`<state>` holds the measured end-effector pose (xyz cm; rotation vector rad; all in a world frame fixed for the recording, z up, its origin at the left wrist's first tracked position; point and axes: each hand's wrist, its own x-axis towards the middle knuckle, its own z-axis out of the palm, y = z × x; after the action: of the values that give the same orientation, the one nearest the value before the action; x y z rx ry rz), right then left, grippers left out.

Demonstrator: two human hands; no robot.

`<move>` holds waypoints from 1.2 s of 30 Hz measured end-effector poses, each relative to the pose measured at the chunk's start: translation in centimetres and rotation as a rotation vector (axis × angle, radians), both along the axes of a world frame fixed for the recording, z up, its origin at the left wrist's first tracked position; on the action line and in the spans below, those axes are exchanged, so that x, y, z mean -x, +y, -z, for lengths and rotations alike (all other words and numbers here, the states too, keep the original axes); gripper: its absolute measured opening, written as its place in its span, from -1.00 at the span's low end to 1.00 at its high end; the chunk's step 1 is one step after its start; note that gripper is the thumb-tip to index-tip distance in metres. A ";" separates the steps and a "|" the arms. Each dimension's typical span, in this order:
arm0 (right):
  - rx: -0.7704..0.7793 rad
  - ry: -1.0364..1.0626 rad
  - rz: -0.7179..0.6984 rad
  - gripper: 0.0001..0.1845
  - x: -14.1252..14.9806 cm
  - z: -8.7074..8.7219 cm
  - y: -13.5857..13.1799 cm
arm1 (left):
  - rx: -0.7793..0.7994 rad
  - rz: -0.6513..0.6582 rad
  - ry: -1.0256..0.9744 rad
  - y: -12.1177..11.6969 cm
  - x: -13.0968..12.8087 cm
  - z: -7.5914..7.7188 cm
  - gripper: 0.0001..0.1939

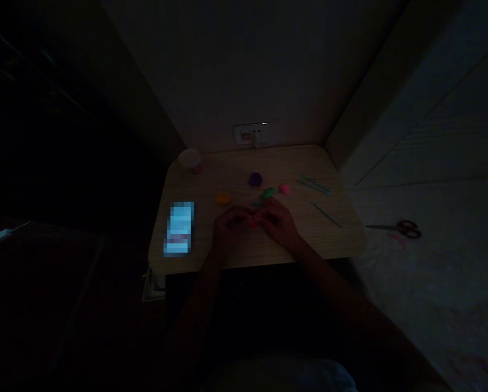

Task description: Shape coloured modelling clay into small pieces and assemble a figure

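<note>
Over the front half of the small wooden table, my left hand [229, 224] and my right hand [278, 221] meet fingertip to fingertip. Both are closed in a pinch around a small red lump of what looks like modelling clay [254, 221]. Just beyond the fingers lie a green lump [267, 193] and a pink ball [284, 189]. A purple lump [255, 179] sits farther back, and an orange one [223, 198] rests beyond my left hand. Dim light hides the finer shape of the red piece.
On the table [203, 256], a lit phone [179, 228] lies at left and a pale cup [190, 158] stands at the back left. Thin teal sticks [326, 215] lie at right. Scissors [403, 228] rest on the pale surface beyond. A wall socket [250, 134] is behind.
</note>
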<state>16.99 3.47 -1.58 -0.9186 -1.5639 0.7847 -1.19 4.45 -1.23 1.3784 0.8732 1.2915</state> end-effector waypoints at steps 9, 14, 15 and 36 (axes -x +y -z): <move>0.007 -0.038 -0.007 -0.83 -0.1 0.2 0.0 | -0.040 0.033 0.031 0.2 0.2 0.2 -0.85; 0.004 -0.047 -0.019 -0.80 -0.1 0.2 0.0 | -0.067 0.000 0.071 0.2 0.2 0.4 -0.84; 0.001 -0.045 -0.023 -0.80 -0.1 0.1 0.0 | -0.059 -0.012 0.080 0.2 0.1 0.4 -0.82; 0.001 0.001 0.038 -0.82 0.1 0.1 -0.2 | -0.053 -0.154 0.016 0.4 0.2 1.1 -0.63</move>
<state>16.90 3.28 -1.72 -0.9463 -1.5406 0.7591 -1.43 4.83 -2.32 1.3860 0.9777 1.4311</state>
